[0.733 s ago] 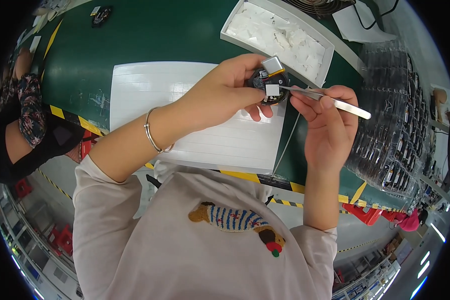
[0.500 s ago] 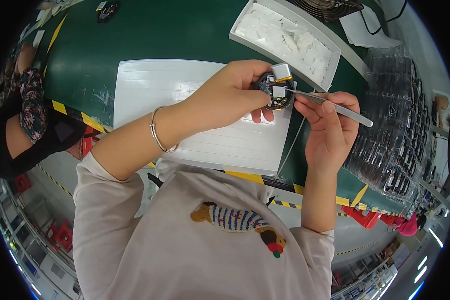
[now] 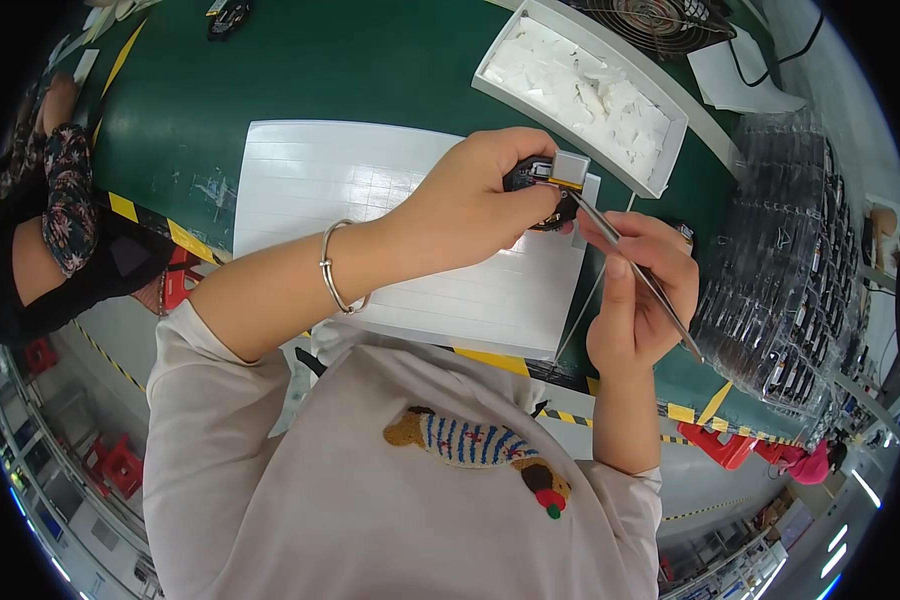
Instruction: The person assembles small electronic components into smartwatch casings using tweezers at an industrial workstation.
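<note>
My left hand (image 3: 490, 195) is closed around a small round black electronic device (image 3: 521, 177), its inside exposed. A silver rectangular battery (image 3: 570, 168) stands up at the device's far edge. Metal tweezers (image 3: 638, 268) are pinched in my right hand (image 3: 642, 290); their tips touch or nearly touch the device just below the battery. My left thumb and the tweezers hide part of the device's inside. Beneath my left hand lies a white sheet (image 3: 310, 190) marked with rows of lines.
A white box (image 3: 485, 80) of white scraps stands at the far right, near a black fan (image 3: 660, 22). Stacked clear trays (image 3: 770, 270) of dark parts fill the right side. Another black device (image 3: 228, 18) lies far left. A person's patterned sleeve (image 3: 68, 200) shows at the left edge.
The tweezers have swung steeper, their rear end now lower and nearer me. My right hand has turned and shifted slightly left. The device is tilted, hiding the white square seen inside earlier.
</note>
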### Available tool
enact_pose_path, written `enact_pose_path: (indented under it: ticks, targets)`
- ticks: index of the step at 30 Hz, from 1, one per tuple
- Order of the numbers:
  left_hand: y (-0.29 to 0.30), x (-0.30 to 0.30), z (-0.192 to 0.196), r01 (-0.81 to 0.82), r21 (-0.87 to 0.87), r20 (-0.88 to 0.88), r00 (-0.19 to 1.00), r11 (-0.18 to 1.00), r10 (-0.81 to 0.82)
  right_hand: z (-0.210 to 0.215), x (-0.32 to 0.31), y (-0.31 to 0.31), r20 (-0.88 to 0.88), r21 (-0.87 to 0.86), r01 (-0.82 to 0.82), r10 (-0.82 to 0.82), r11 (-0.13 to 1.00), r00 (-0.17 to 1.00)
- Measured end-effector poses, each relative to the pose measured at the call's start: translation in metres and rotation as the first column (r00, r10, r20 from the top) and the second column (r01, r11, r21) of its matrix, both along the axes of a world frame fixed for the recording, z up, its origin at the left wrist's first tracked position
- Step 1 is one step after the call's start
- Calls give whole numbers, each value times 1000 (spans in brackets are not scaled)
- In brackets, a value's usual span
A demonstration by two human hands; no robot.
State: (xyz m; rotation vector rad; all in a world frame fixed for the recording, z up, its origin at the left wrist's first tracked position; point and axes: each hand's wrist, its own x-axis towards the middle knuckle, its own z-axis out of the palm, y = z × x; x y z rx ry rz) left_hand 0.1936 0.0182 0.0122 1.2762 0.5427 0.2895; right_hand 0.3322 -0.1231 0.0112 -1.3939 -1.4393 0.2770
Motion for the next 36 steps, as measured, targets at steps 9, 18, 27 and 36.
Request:
enact_pose_path:
  ticks: [9, 18, 27, 36]
  targets:
    - [1, -1, 5, -2, -244, 17, 1000, 970, 6, 3, -12, 11, -454, 86, -7, 45, 996, 890]
    - [10, -2, 2, 74, -382, 71, 996, 921, -51, 5, 15, 11, -817, 53, -134, 121, 989, 564]
    - [7, -3, 1, 57, -355, 120, 993, 933, -15, 31, 14, 17, -329, -214, -53, -21, 975, 944]
    - [8, -6, 1, 39, -348, 118, 993, 937, 2, 18, 3, 20, -459, -83, -20, -20, 996, 888]
